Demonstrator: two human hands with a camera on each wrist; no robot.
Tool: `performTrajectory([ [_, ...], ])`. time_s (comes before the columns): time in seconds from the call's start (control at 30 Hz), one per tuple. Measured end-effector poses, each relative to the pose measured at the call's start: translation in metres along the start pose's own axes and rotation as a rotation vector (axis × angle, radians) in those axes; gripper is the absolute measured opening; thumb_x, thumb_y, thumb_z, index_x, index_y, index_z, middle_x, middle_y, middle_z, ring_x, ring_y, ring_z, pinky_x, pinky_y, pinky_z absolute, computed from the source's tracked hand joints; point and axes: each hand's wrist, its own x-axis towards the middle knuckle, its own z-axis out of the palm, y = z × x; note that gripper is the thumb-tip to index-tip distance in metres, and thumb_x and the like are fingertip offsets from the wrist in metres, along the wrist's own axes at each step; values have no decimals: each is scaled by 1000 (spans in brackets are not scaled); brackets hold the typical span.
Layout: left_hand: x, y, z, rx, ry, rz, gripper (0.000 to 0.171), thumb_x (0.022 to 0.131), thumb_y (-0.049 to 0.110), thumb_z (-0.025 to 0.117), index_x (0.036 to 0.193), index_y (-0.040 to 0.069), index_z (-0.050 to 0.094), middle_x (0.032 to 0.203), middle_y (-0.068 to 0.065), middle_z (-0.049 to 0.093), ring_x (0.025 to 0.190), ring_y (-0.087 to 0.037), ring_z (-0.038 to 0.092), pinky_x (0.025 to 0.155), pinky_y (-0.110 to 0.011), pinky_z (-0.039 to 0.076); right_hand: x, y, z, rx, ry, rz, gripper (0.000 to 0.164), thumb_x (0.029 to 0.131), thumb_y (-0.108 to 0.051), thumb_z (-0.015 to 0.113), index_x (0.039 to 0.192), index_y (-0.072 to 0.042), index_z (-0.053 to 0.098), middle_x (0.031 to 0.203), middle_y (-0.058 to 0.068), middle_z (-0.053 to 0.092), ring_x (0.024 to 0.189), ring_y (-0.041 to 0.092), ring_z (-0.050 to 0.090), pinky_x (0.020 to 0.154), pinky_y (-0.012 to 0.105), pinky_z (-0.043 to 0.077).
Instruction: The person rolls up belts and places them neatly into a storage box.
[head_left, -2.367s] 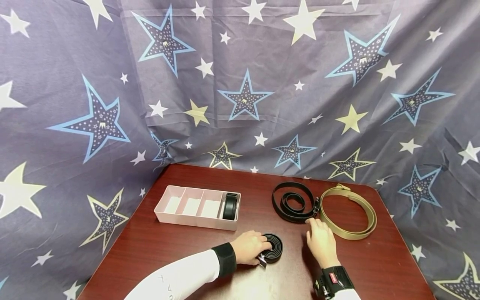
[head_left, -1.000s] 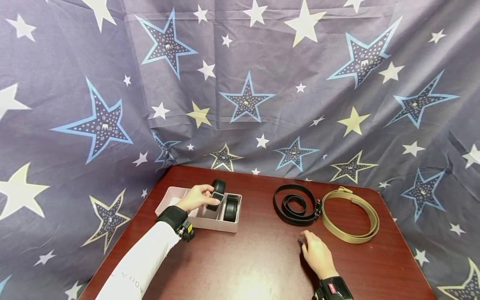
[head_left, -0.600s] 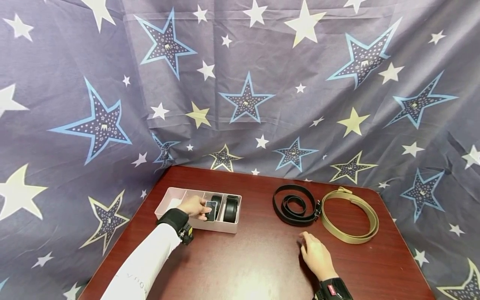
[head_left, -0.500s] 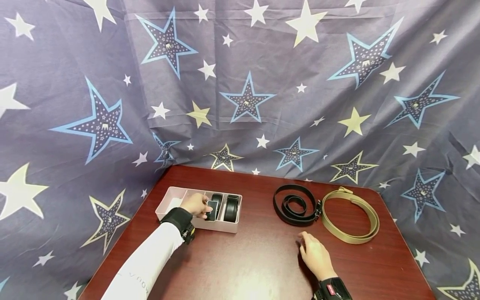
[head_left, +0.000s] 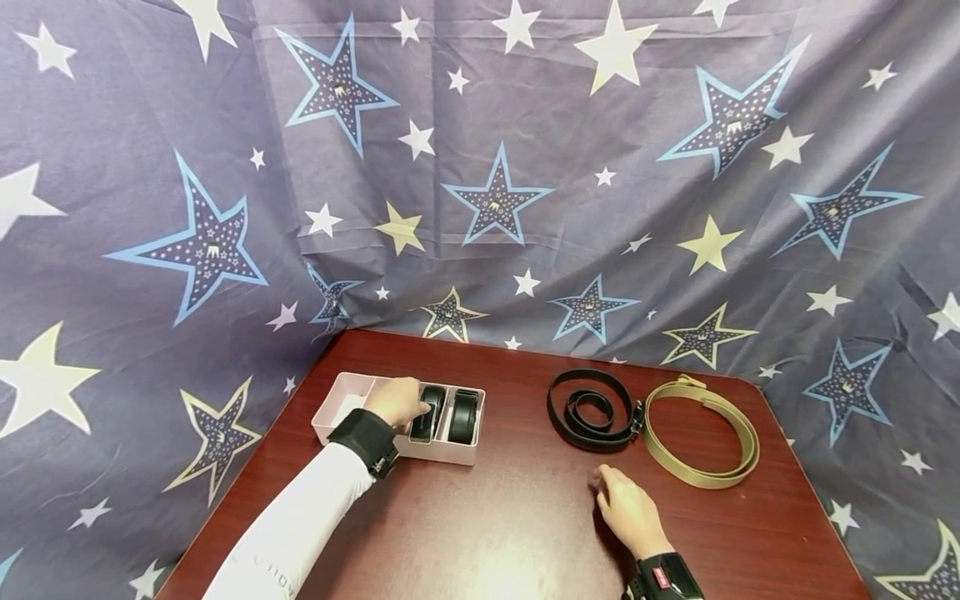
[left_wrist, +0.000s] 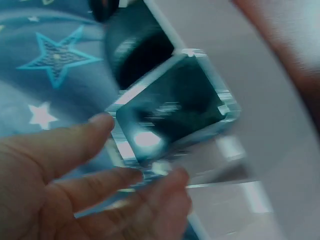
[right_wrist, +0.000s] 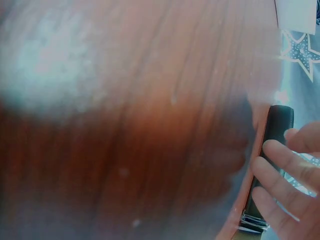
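Observation:
My left hand (head_left: 396, 403) is over the pale pink divided box (head_left: 341, 432), pinching the buckle (head_left: 422, 427) of a coiled black belt (head_left: 432, 397). That belt sits in the compartment second from the right. In the left wrist view the thumb and fingertips lie along one edge of the shiny rectangular buckle (left_wrist: 170, 102), which is blurred. Another coiled black belt (head_left: 462, 419) fills the rightmost compartment. My right hand (head_left: 630, 510) rests loosely on the table, holding nothing, in front of a loosely coiled black belt (head_left: 557, 419) and a tan belt (head_left: 697, 477).
The reddish-brown table (head_left: 480, 525) reaches back to a grey star-patterned cloth (head_left: 495, 275) hanging behind it. The black and tan loose belts lie side by side at the back right. The box stands at the back left.
My left hand has carried the coiled belt from mid-table into the box, then shifted its fingers on the buckle. The right hand has drawn back from the loose black belt.

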Motion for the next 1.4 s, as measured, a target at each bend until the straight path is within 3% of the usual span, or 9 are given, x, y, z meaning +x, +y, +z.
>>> performTrajectory([
  [0.13,-13,24,-13,71,133,21,32,85,31,68,104,5,69,103,-15,71,93,-32,68,75,-50,52,1,-4,-1,-7,-6,0,20,77,-6,70,96,-12,64,85,1,66,73,22,67,61,40,51],
  [0.23,-24,41,-6,50,284,107,31,86,27,67,110,7,68,102,-13,70,92,-30,69,73,-47,54,3,-10,-2,-14,38,5,20,77,-6,70,95,-11,64,85,1,67,73,23,67,62,40,51],
  [0.37,-37,54,27,51,542,307,19,83,19,70,99,10,69,90,-5,66,78,-25,67,64,-39,53,3,-21,-2,-17,156,11,19,75,-4,70,93,-10,65,83,4,68,69,28,66,56,41,49],
  [0.5,-46,56,74,119,680,501,14,80,20,73,89,12,65,83,-1,59,69,-19,60,59,-33,49,1,-33,0,-24,226,20,20,73,-3,70,91,-12,64,81,4,67,67,30,65,54,42,48],
  [0.67,-62,49,118,164,628,567,18,76,20,76,79,14,60,79,0,54,66,-17,57,58,-32,46,-8,-45,6,-29,213,9,18,74,-3,70,87,-13,63,76,3,66,66,26,65,55,38,49],
  [0.83,-70,44,130,165,553,523,17,74,19,76,76,16,60,75,2,52,67,-16,56,58,-32,46,-13,-41,5,-30,184,3,15,74,-5,70,85,-13,63,77,2,66,67,26,65,56,39,50],
  [1.1,-67,44,126,151,546,532,15,77,18,74,77,16,59,74,4,52,68,-14,57,61,-30,47,25,57,-31,-123,283,37,22,72,0,68,92,0,60,80,20,62,68,42,59,56,52,47],
  [1.27,-71,45,130,134,480,524,16,76,18,74,75,17,58,72,5,52,65,-13,57,58,-29,46,27,120,-40,-167,70,40,23,79,-10,71,95,0,58,81,20,60,72,44,60,61,56,47],
  [1.4,-74,47,133,116,435,534,16,76,18,73,75,18,58,71,6,52,63,-12,57,56,-28,46,13,127,-41,-209,5,-25,15,77,-7,72,81,-5,57,72,12,57,64,39,61,55,53,46],
])
